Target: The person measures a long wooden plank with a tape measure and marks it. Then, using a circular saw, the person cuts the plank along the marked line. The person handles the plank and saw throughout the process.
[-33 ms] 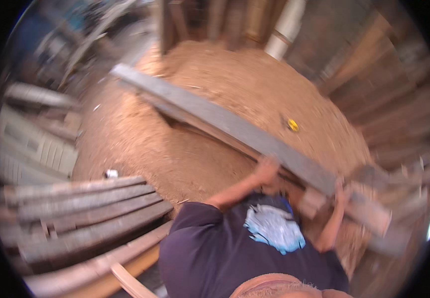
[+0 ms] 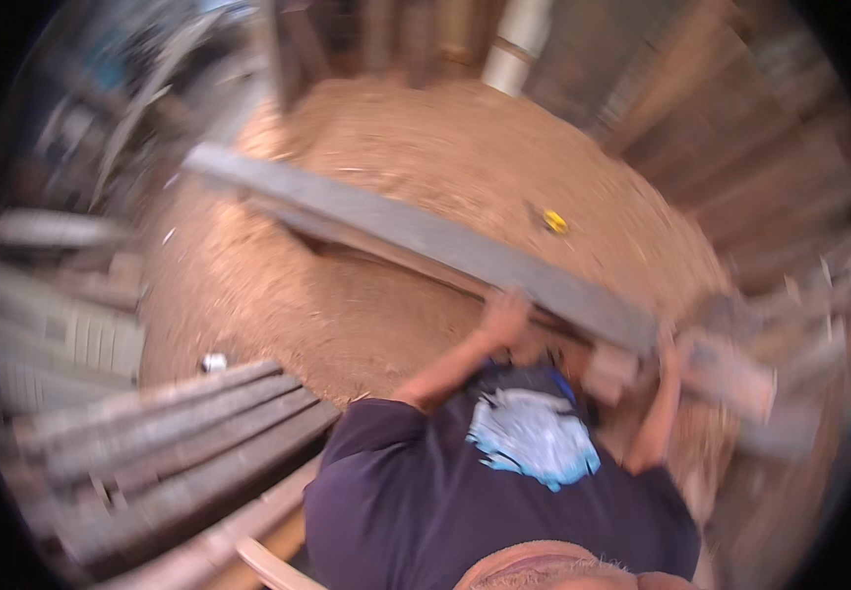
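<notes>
A long grey wooden beam [image 2: 396, 224] lies slantwise in front of me, from the far left to the near right. My left hand [image 2: 506, 317] grips its near edge, right of the beam's middle, with the fingers at the top edge. Close to the right end, my right hand [image 2: 672, 356] holds the same beam, its fingers over the edge. Motion blur softens both hands, and their undersides are hidden. Below the beam and between my hands is a short wood block [image 2: 609, 374]. Another piece of timber [image 2: 730, 377] sticks out beyond my right hand.
Sawdust [image 2: 386, 118] covers the ground around the beam. A yellow tape-measure-like object [image 2: 554, 221] lies beyond it. Stacked boards [image 2: 199, 428] stand at the near left, with a small white object [image 2: 214, 363] behind them. Planks [image 2: 740, 177] lean at the right; a white post [image 2: 517, 44] rises at the back.
The view has swung slightly, so the beam, the yellow object and the back post appear farther left. Both hands stay on the beam.
</notes>
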Motion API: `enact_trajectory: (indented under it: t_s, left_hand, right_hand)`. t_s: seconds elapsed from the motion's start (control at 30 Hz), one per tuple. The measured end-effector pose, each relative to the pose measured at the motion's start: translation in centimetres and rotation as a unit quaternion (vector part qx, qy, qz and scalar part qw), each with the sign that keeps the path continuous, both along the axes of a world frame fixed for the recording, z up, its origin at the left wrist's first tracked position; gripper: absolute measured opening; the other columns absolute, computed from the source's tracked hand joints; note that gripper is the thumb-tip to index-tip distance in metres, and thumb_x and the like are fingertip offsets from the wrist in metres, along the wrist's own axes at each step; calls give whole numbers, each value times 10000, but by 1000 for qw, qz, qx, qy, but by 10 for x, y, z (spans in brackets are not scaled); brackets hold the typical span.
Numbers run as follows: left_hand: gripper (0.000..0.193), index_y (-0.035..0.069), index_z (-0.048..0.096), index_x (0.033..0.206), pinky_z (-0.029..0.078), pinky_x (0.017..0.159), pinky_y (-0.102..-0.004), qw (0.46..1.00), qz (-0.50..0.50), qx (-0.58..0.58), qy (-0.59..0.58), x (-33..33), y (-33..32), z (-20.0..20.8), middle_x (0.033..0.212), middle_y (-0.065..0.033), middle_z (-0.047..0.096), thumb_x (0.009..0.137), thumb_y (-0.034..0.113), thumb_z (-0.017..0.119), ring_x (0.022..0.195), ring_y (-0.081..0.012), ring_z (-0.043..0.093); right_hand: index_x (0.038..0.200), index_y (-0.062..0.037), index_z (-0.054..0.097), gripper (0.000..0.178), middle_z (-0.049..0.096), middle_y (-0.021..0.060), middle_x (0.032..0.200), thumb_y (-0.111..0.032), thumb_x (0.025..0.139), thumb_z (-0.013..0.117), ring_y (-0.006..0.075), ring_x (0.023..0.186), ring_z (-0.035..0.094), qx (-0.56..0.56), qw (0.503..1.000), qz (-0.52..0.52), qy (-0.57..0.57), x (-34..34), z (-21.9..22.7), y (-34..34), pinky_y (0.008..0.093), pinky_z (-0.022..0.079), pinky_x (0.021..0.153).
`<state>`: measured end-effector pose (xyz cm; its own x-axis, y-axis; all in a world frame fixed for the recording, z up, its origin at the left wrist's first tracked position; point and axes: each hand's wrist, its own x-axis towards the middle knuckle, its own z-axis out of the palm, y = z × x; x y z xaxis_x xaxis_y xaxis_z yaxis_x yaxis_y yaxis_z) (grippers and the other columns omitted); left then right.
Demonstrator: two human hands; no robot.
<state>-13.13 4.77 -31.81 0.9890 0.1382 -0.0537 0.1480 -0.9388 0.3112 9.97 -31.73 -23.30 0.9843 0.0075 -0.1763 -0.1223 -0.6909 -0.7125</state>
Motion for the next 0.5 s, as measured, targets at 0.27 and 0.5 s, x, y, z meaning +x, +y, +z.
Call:
enact_trajectory:
  t_s: [0.27,0.5]
  left_hand:
    - [948,-6,368,1490,149,1195,-598,998,0,34,45,0,22,21,1563,-350,238,728,408,752,1477,-509,178]
    - [972,-62,384,1462,158,1184,-618,992,13,82,97,20,4,18,1540,-387,242,753,507,727,1459,-544,181]
  right_hand:
    - [1022,56,681,417,703,251,936,-249,764,798,319,881,702,-134,979,-153,18,16,-27,-105,424,543,765]
    - [1167,-54,702,478,689,266,1146,-268,750,800,390,1106,658,-219,959,-148,103,53,-51,-160,438,525,946]
